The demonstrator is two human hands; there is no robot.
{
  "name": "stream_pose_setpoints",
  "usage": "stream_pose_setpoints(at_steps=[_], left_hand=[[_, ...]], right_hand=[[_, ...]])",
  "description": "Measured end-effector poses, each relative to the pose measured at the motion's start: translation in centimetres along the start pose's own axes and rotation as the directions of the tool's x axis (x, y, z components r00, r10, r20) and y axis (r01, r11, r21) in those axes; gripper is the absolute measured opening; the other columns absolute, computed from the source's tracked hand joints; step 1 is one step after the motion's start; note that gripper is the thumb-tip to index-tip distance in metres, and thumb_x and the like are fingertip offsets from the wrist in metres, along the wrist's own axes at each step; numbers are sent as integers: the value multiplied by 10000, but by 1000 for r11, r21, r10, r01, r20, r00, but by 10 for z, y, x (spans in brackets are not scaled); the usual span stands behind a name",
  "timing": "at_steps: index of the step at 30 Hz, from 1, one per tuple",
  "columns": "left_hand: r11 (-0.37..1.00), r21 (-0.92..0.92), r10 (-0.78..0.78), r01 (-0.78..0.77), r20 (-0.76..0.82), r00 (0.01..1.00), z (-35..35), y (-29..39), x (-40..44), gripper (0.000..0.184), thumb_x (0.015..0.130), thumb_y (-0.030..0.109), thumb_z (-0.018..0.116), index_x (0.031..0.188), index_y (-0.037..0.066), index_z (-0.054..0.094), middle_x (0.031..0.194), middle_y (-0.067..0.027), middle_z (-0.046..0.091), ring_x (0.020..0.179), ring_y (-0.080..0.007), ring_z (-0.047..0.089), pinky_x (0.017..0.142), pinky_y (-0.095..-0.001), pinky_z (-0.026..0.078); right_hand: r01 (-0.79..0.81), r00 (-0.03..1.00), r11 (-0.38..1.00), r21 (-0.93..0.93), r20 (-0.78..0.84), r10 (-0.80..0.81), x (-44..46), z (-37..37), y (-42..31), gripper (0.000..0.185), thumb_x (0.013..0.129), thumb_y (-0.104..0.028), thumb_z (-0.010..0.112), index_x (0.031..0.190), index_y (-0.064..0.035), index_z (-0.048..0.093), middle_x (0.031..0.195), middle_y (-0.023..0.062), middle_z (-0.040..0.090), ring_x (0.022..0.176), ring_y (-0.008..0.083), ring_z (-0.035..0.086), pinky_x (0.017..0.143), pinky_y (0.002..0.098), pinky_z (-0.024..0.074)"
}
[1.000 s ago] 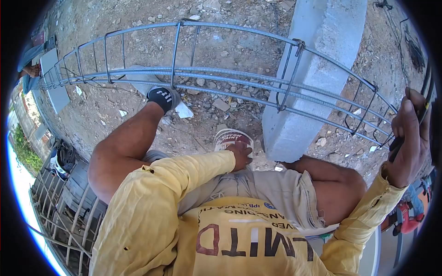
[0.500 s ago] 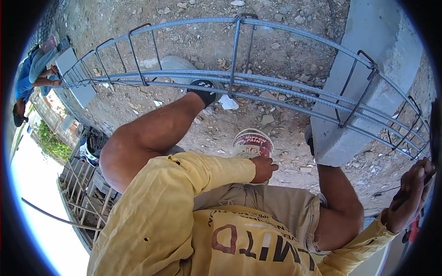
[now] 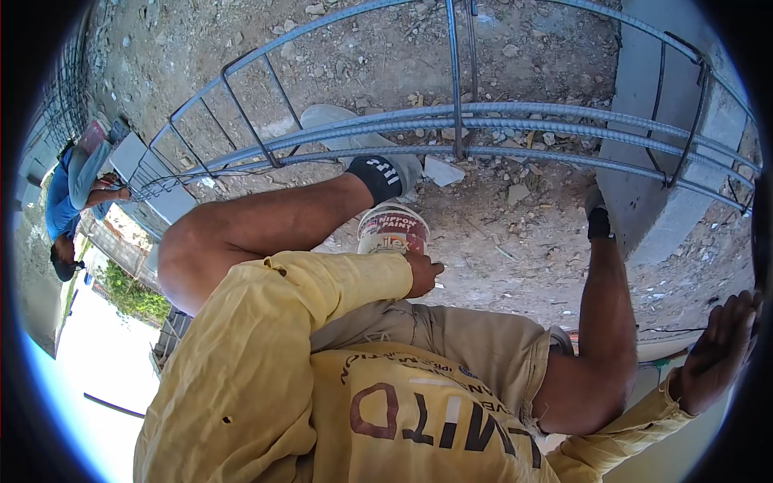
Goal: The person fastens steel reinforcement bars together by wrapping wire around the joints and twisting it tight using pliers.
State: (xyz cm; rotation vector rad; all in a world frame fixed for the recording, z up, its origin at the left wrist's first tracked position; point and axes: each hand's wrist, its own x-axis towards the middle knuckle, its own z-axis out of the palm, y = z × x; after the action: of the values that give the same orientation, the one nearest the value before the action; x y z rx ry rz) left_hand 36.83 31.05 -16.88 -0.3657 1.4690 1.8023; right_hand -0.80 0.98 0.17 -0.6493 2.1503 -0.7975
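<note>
Well apart, right hand (image 3: 715, 356), edge of rebar cage (image 3: 456, 123)

Dirt ground (image 3: 523, 278) here is pretty rough tbh, small stones (image 3: 510, 50) everywhere, a pale flat chunk (image 3: 443, 171) and a concrete beam (image 3: 640, 213) on it.

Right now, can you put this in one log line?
left hand: by Nippon Paint bucket, contact unclear; right hand: fingers extended; rebar cage: stretched ahead; co-worker: near cage's far end

Ribbed, dull grey metal bars (image 3: 531, 125) cross rough, gritty ground (image 3: 555, 233); the near bucket (image 3: 392, 225) looks like smooth plastic (faintly glossy), the block (image 3: 632, 197) at right matt concrete, the shirt (image 3: 338, 435) creased cloth.
</note>
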Motion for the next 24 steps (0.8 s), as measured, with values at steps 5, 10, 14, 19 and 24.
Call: stream_pose_setpoints(at_steps=[5,10,14,19,24], left_hand=[[994,-66,-88,86,-19,996,27,-32,-4,278,847,132,550,1039,-44,644,1137,-232,561,827,-384,661,682,-477,555],[940,317,121,-127,39,992,27,-50,-13,216,830,148,580,976,47,703,1151,-202,552,862,-360,666,666,-443,564],[883,390,234,-261,117,965,28,-70,7,258,771,194,621,974,62,711,1076,-205,617,897,-360,661,722,-467,541],[915,387,39,-114,197,980,-17,-57,-16,447,757,259,665,1159,62,650,1042,-169,682,1008,-346,637,857,-461,494],[930,363,86,63,-380,921,-6,-83,-48,474,785,293,660,1203,73,624,1073,-160,679,1027,-341,634,876,-448,494]], right_hand=[[7,954,981,194,293,-64,-36,1,8,269,972,-126,552,1199,17,533,1085,81,605,807,90,526,670,214,414],[116,944,950,290,265,-196,-80,24,20,231,971,-97,545,1166,25,538,904,42,523,637,73,350,557,208,314],[267,938,937,226,162,-307,-113,45,18,300,957,-96,559,1209,63,522,835,14,494,611,45,359,547,205,317],[485,835,840,242,157,-527,-154,58,17,236,927,-98,613,1135,15,616,766,-25,519,610,36,401,550,200,327],[748,663,661,-55,106,-741,-168,74,20,181,903,-148,654,1039,-29,669,853,-32,598,741,45,484,663,206,397]])
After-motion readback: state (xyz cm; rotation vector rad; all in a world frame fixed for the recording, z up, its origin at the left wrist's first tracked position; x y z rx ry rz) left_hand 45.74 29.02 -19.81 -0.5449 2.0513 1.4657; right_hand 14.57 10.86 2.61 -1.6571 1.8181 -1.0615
